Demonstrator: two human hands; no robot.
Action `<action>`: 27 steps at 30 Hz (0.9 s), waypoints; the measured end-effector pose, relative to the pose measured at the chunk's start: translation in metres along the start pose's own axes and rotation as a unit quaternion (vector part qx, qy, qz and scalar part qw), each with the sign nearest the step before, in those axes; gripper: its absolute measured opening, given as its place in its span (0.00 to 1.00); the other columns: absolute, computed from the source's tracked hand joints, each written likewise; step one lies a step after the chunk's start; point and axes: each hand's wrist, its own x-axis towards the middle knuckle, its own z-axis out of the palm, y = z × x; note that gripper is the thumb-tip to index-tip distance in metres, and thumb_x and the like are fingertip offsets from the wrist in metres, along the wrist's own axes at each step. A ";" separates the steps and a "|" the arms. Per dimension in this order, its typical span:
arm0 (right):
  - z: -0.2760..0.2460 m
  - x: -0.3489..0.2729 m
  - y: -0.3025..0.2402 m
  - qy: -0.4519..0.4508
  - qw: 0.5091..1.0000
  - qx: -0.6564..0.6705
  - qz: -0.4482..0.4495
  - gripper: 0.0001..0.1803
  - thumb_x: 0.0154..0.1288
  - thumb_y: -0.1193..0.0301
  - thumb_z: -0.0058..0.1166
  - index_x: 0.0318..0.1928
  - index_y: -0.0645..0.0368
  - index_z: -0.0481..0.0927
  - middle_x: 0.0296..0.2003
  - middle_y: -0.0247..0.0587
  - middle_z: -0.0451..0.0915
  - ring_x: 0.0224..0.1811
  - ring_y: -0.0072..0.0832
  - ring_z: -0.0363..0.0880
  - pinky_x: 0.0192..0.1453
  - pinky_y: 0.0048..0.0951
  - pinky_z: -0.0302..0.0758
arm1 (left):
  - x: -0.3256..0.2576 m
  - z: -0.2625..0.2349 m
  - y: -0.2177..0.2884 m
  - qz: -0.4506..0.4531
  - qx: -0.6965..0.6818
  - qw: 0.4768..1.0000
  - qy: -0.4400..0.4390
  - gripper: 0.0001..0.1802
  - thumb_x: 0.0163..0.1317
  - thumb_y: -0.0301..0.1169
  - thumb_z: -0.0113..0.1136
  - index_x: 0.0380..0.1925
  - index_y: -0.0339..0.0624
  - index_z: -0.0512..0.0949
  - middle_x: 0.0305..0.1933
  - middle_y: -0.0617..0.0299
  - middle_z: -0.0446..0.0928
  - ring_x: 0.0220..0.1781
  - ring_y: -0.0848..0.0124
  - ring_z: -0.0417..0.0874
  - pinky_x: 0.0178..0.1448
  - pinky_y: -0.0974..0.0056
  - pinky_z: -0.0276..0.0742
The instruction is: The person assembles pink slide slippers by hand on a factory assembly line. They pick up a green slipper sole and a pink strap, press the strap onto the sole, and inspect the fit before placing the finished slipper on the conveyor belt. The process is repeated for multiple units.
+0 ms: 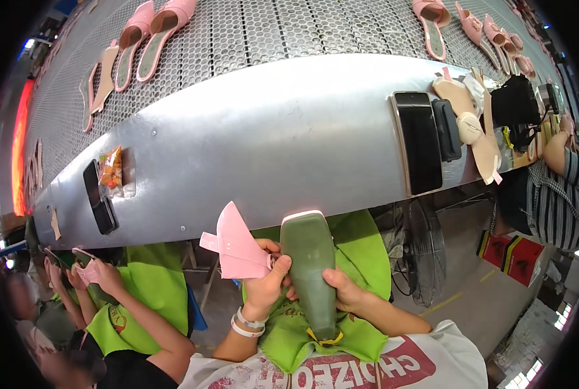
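My left hand [267, 280], with bands at the wrist, is closed, pinching a pink shoe upper [234, 243] whose wide flap points up and left. Just right of it, a dark green shoe last [308, 269] stands before my chest, with a thin pink rim along its top end. My right hand [348, 289] grips the last's right side, its thumb on the near face. Some left fingertips appear behind the last; whether they press on it I cannot tell. A yellow piece [325, 338] shows at the last's lower end, over my green apron [361, 249].
A metal ledge [270, 142] runs ahead, holding phones [419, 142] and an orange packet [111, 168]. Beyond it, a perforated conveyor [270, 32] carries pink sandals [166, 35]. Beige insoles [474, 123] lie at right. A co-worker's hands [101, 275] work at left; a fan [425, 253] stands below.
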 end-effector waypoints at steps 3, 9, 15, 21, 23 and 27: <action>0.002 0.004 0.001 0.066 0.992 -0.063 -0.084 0.44 0.61 0.51 0.61 0.68 0.62 0.57 0.56 0.46 0.71 0.57 0.34 0.74 0.59 0.37 0.74 | 0.005 -0.008 -0.005 0.086 0.081 0.993 0.004 0.18 0.63 0.28 0.67 0.46 0.39 0.68 0.40 0.62 0.71 0.32 0.77 0.74 0.35 0.69 0.75; 0.012 0.003 -0.019 0.160 0.919 -0.265 -0.244 0.47 0.56 0.65 0.68 0.70 0.60 0.53 0.62 0.49 0.65 0.65 0.36 0.64 0.65 0.38 0.67 | 0.008 -0.013 0.011 0.101 0.101 0.990 -0.016 0.18 0.60 0.27 0.69 0.45 0.35 0.71 0.40 0.61 0.74 0.40 0.76 0.78 0.43 0.69 0.75; 0.062 -0.016 -0.060 0.193 0.536 -0.674 -0.470 0.35 0.47 0.62 0.74 0.57 0.52 0.74 0.65 0.51 0.63 0.68 0.44 0.61 0.70 0.51 0.60 | 0.000 -0.015 0.085 0.120 0.558 0.818 -0.076 0.20 0.51 0.30 0.71 0.40 0.34 0.73 0.28 0.57 0.77 0.33 0.62 0.82 0.43 0.60 0.77; 0.098 -0.027 -0.105 -0.002 0.452 -0.768 -0.454 0.14 0.43 0.65 0.73 0.32 0.53 0.84 0.28 0.27 0.81 0.33 0.26 0.79 0.46 0.40 0.72 | -0.021 0.000 0.125 0.353 0.568 0.717 -0.195 0.23 0.51 0.32 0.70 0.47 0.37 0.77 0.33 0.57 0.81 0.34 0.55 0.82 0.42 0.55 0.77; 0.086 -0.039 -0.112 0.044 0.550 -0.711 -0.436 0.10 0.47 0.74 0.70 0.31 0.59 0.83 0.26 0.32 0.79 0.26 0.29 0.74 0.34 0.30 0.68 | -0.023 -0.021 0.126 0.303 0.521 0.772 -0.201 0.16 0.52 0.30 0.70 0.40 0.38 0.80 0.31 0.56 0.81 0.32 0.56 0.82 0.39 0.57 0.77; 0.069 -0.040 -0.094 0.133 0.786 -0.512 -0.320 0.01 0.56 0.81 0.61 0.29 0.64 0.81 0.25 0.38 0.79 0.25 0.25 0.72 0.30 0.25 0.65 | -0.032 -0.036 0.107 0.219 0.415 0.878 -0.097 0.06 0.54 0.27 0.69 0.31 0.37 0.82 0.27 0.55 0.80 0.27 0.62 0.81 0.34 0.64 0.75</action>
